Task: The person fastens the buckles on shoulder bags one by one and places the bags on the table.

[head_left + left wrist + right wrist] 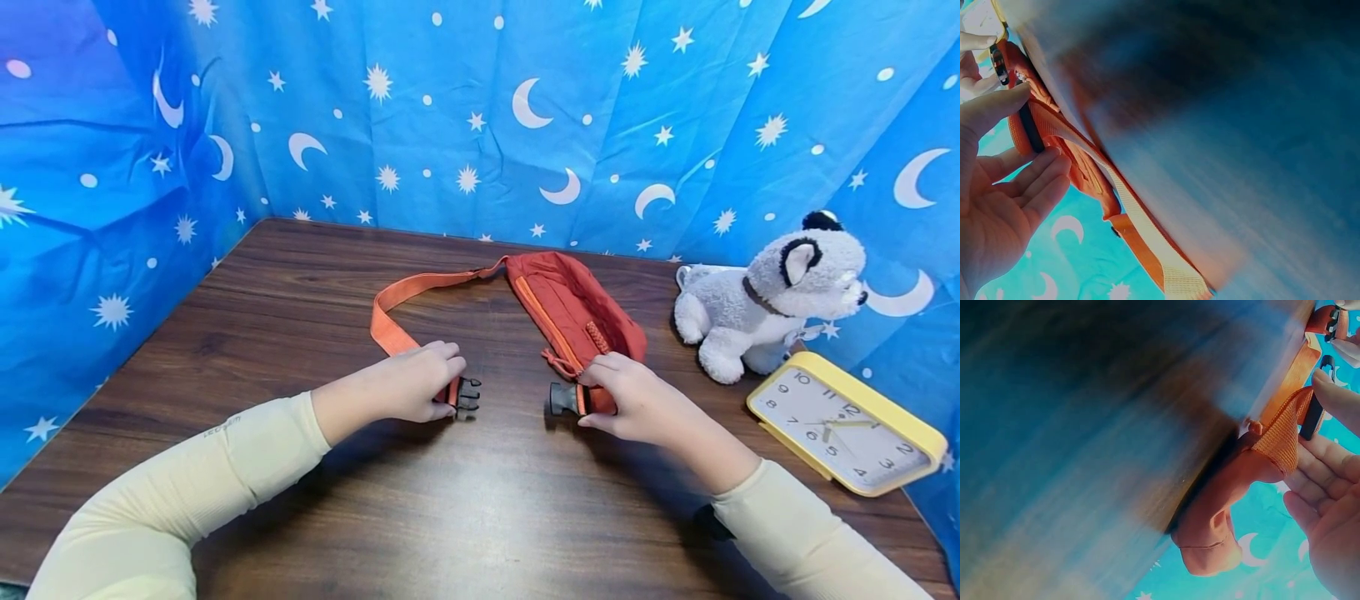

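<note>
Pointing right, pronged clip (468,395) faces socket (562,398); bag (579,304) slants diagonally.

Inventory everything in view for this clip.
Table: 1, brown, foreground
Bag: 1, red, table's far side
Strap: 1, orange, bag's left
Pronged buckle half: 1, black, in left hand
Socket buckle half: 1, black, in right hand
Plush dog: 1, grey-white, table's right
Clock: 1, yellow, nearer than dog
Backdrop: 1, blue, behind table
Unclear item: 1, black, at right sleeve
Left hand: 1, bare, centre-left
Right hand: 1, bare, centre-right
Sleeves: 2, pale yellow, forearms
</note>
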### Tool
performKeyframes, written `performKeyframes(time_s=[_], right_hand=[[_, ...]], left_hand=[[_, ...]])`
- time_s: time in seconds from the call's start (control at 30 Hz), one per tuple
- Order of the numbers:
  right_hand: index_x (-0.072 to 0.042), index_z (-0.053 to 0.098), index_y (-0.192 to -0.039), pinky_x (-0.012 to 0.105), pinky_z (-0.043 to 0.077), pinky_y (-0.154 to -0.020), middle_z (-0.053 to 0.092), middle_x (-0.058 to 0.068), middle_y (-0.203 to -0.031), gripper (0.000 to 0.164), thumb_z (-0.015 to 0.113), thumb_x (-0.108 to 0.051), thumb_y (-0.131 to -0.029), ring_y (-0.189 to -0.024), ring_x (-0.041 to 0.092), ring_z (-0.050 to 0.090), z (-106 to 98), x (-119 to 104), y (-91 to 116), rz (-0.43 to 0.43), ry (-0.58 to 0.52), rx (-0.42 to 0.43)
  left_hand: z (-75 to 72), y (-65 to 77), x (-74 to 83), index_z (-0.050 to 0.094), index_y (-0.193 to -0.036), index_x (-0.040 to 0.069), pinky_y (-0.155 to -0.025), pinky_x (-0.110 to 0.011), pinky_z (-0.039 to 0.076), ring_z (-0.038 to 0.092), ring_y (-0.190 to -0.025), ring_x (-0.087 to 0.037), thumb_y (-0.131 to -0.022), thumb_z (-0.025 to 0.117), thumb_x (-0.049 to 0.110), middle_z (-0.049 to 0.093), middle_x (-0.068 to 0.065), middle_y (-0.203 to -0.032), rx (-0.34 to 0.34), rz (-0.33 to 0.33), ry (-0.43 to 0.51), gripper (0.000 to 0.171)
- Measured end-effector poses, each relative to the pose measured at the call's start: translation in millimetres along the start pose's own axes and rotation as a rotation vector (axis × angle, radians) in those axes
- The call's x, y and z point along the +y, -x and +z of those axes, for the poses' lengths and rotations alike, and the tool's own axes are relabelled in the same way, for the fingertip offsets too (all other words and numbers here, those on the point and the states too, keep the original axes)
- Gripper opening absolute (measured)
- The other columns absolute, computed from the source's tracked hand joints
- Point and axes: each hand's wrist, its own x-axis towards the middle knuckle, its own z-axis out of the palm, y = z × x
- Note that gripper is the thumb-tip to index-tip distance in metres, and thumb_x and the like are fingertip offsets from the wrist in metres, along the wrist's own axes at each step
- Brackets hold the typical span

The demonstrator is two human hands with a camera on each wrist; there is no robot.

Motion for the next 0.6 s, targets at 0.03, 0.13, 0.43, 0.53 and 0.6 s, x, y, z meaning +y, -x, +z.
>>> performKeyframes(time_s=[0.03, 0.13, 0.43, 0.53, 0.6], right_hand=[[-0.007, 0.062, -0.090, 0.036, 0.048, -0.074, 0.058, 0.001, -0.088, 0.040, 0.087, -0.024, -0.064, -0.086, 0.017, 0.056, -0.1, 0.0, -0.1, 0.002, 0.000, -0.001], [-0.008, 0.062, -0.090, 0.036, 0.048, -0.075, 0.058, 0.000, -0.088, 0.039, 0.086, -0.026, -0.065, -0.087, 0.016, 0.055, -0.4, -0.2, -0.4, 0.009, 0.004, -0.009], [-0.007, 0.062, -0.092, 0.036, 0.048, -0.074, 0.058, 0.001, -0.089, 0.040, 0.085, -0.027, -0.066, -0.086, 0.016, 0.055, -1.7, -1.7, -1.2, 0.009, 0.015, -0.001], [-0.007, 0.062, -0.091, 0.036, 0.048, -0.074, 0.058, 0.001, -0.088, 0.041, 0.086, -0.026, -0.065, -0.086, 0.016, 0.055, -1.5, -1.8, -1.4, 0.001, 0.021, 0.013], [-0.006, 0.061, -0.091, 0.036, 0.047, -0.074, 0.058, 0.002, -0.088, 0.041, 0.086, -0.026, -0.065, -0.085, 0.016, 0.055, -1.4, -1.7, -1.7, -0.005, 0.026, 0.022]], left_hand=[[-0.5, 0.0, 0.1, 0.054, -0.087, 0.009, -0.064, -0.030, 0.041, 0.044, -0.073, -0.017, -0.076, 0.076, 0.027, 0.043, 0.001, -0.081, 0.002, 0.000, 0.002, 0.031], [-0.6, 0.0, 0.0, 0.054, -0.087, 0.009, -0.064, -0.030, 0.040, 0.043, -0.073, -0.016, -0.076, 0.076, 0.027, 0.043, 0.001, -0.081, 0.011, 0.001, 0.005, 0.030], [-0.7, -0.2, 0.3, 0.055, -0.087, 0.007, -0.065, -0.031, 0.042, 0.044, -0.073, -0.017, -0.075, 0.075, 0.027, 0.044, 0.000, -0.080, 0.065, 0.021, -0.002, 0.031], [-2.0, -0.5, 0.7, 0.055, -0.087, 0.007, -0.065, -0.031, 0.042, 0.044, -0.073, -0.017, -0.075, 0.075, 0.027, 0.044, 0.000, -0.080, 0.080, 0.023, 0.001, 0.031], [-2.8, -0.5, 1.0, 0.055, -0.087, 0.007, -0.065, -0.031, 0.042, 0.044, -0.072, -0.017, -0.075, 0.075, 0.027, 0.044, 0.000, -0.080, 0.083, 0.020, 0.004, 0.031]])
